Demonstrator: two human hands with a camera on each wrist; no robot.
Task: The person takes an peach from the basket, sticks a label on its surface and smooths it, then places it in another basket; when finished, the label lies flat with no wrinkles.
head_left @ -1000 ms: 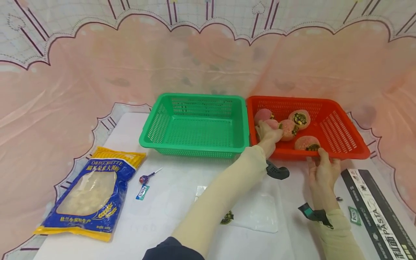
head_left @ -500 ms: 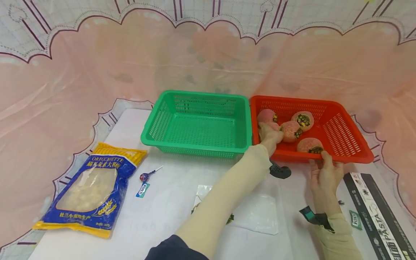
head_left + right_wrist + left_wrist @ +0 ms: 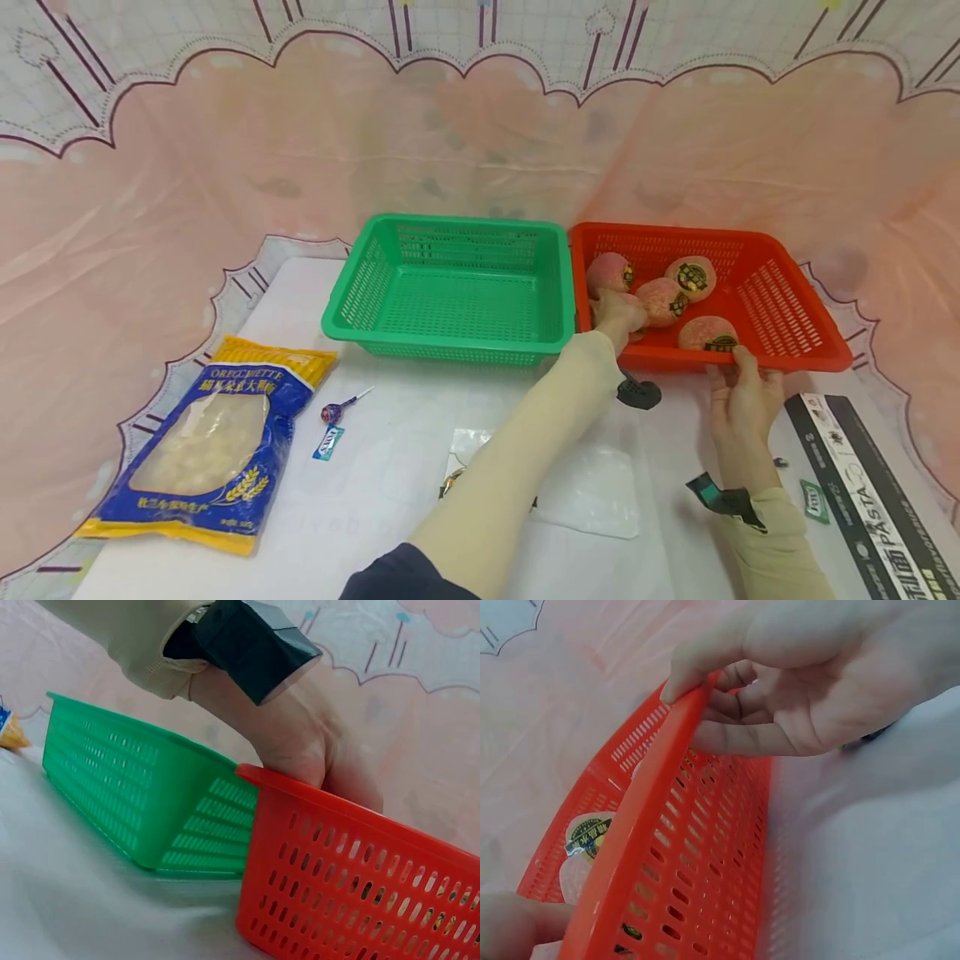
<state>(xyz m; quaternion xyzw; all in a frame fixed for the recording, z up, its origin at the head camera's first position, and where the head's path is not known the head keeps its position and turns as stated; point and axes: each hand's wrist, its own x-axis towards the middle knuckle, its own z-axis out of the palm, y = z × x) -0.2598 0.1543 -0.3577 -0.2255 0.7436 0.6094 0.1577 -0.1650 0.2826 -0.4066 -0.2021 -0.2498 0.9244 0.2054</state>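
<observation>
My left hand reaches down into the near left corner of the red basket, its fingers around a pink peach and partly hidden. In the left wrist view, only a bit of the left hand shows, at the lower left beside the rim. My right hand holds the basket's front rim, thumb on top and the other fingers against the outer wall. Several other peaches with black and gold stickers lie inside, one of them just behind the right thumb. In the right wrist view, the left hand dips behind the red rim.
A green basket stands against the red one's left side. Left of it lie an orecchiette bag, a lollipop and a small packet. A clear plastic bag is under the left forearm. A pasta box lies far right.
My left hand has shifted slightly toward the front of the red basket, with the peach at its fingers. My right hand keeps its hold on the rim. The head view wavers a little.
</observation>
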